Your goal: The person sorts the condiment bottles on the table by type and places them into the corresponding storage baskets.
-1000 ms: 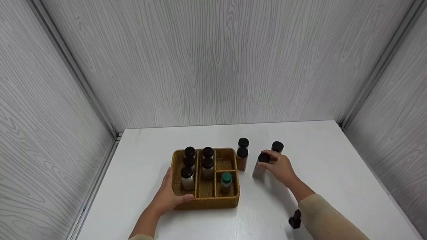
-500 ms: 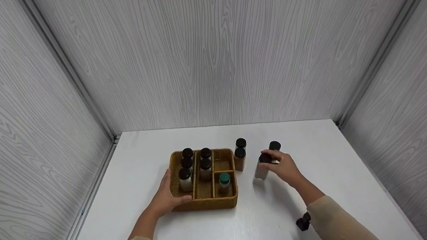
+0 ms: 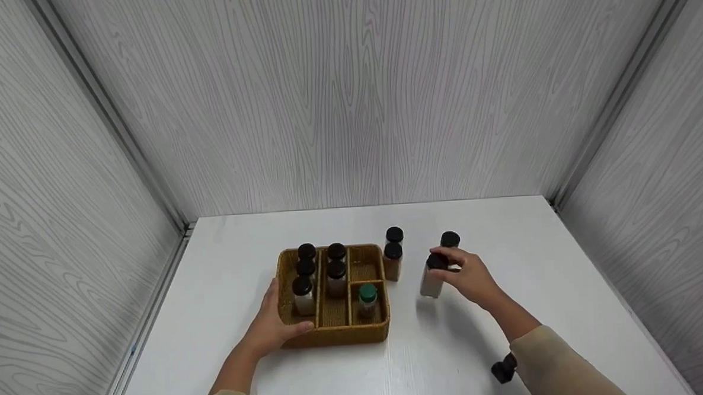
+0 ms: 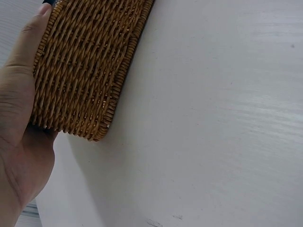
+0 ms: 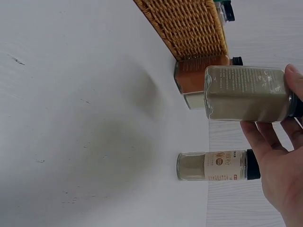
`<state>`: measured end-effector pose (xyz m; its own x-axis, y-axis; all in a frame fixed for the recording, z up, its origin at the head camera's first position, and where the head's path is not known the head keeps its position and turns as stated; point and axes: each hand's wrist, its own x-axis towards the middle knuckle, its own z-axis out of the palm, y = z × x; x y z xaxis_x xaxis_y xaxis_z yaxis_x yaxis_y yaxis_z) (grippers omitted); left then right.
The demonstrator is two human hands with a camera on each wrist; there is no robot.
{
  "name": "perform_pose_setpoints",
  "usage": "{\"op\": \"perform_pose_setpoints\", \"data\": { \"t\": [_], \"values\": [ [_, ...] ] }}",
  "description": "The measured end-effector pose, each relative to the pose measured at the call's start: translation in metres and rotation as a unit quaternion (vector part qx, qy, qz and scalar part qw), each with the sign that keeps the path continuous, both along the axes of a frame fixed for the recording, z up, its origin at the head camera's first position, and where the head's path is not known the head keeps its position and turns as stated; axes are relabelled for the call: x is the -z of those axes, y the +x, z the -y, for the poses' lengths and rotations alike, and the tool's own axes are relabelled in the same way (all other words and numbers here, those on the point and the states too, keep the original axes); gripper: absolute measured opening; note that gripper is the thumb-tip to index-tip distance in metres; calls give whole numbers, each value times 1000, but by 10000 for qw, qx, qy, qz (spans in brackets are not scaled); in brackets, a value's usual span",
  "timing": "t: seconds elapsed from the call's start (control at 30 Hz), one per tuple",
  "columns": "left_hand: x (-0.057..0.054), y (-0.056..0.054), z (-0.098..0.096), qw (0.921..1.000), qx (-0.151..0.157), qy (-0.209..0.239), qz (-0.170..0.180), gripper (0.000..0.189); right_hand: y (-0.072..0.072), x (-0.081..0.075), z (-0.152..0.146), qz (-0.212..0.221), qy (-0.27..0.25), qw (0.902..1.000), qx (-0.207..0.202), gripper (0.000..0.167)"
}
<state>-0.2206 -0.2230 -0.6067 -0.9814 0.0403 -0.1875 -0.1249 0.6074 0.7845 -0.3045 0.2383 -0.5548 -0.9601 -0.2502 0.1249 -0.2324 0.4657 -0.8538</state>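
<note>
My right hand (image 3: 472, 280) pinches a glass spice jar (image 5: 248, 94) of greyish-tan powder by its black cap, thumb and fingertips round the top. The jar hangs upright just over the table, its shadow below it. My left hand (image 3: 268, 330) grips the near left corner of a brown wicker basket (image 3: 337, 337), thumb on the front side. In the left wrist view the thumb lies along the woven wall (image 4: 85, 71). Black-capped jars (image 3: 304, 303) stand in the basket's left and middle compartments; a green-capped jar (image 3: 367, 303) stands in the front right one.
Two black-capped jars, the nearer with reddish powder (image 3: 393, 268), stand against the basket's right side. Another labelled jar (image 5: 213, 165) stands behind my right hand. White table (image 3: 336, 382); wood-grain panels (image 3: 347, 102) enclose it at the back and both sides.
My right hand has raised the jar slightly, and it has gone from tilted to nearly upright. My left hand keeps its grip on the basket. The head view has shifted a little.
</note>
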Motion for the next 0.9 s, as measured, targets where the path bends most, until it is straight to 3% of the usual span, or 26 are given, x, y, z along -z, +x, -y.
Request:
{"op": "perform_pose_setpoints", "data": {
  "t": [0.23, 0.9],
  "values": [
    [-1, 0, 0, 10000, -19, -84, 32, 149, 6, -9, 8, -195, 115, 9996, -168, 51],
    [0, 0, 0, 10000, -6, -60, 47, 150, 14, -31, 45, -269, -296, 9973, -612, 52]
  ]
}}
